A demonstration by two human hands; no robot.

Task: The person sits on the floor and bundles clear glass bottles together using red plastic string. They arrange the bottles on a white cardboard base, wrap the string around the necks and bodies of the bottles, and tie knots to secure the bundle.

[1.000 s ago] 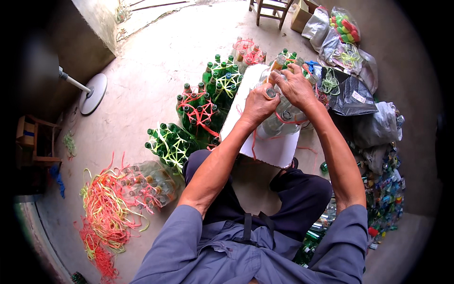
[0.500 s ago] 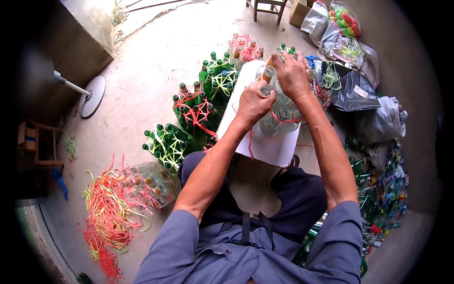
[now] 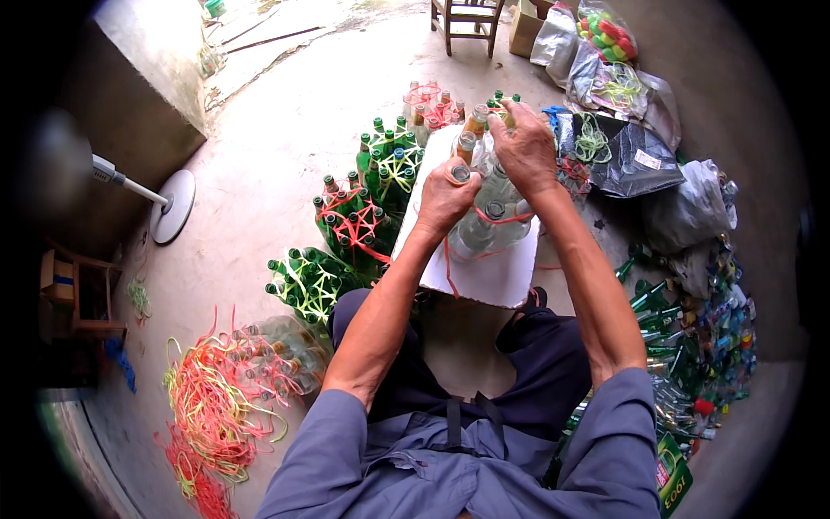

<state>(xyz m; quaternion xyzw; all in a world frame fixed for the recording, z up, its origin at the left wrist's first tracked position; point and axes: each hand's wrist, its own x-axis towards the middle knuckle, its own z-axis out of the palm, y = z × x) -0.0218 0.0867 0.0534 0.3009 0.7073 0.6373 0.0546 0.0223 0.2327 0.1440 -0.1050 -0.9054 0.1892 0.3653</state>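
A cluster of clear glass bottles (image 3: 474,235) stands upright on a white board (image 3: 451,275) in front of me. Red plastic twine (image 3: 504,220) runs around the bottles, and one loose end hangs over the board's near side. My left hand (image 3: 446,201) is closed around the neck of a bottle at the cluster's left. My right hand (image 3: 525,149) reaches over the far right of the cluster with its fingers curled down among the necks. What its fingertips grip is hidden.
Green bottle bundles (image 3: 353,221) tied with twine stand left of the board. Loose red and yellow twine (image 3: 212,402) lies beside a clear bottle bundle (image 3: 290,350). Bags (image 3: 692,199) and loose green bottles (image 3: 661,324) lie at right. A fan base (image 3: 173,208) and wooden chair (image 3: 467,19) stand farther off.
The view has shifted slightly, so the board and bottles sit a little farther left and lower. My right hand's fingers have shifted slightly over the far necks; my left hand keeps its hold.
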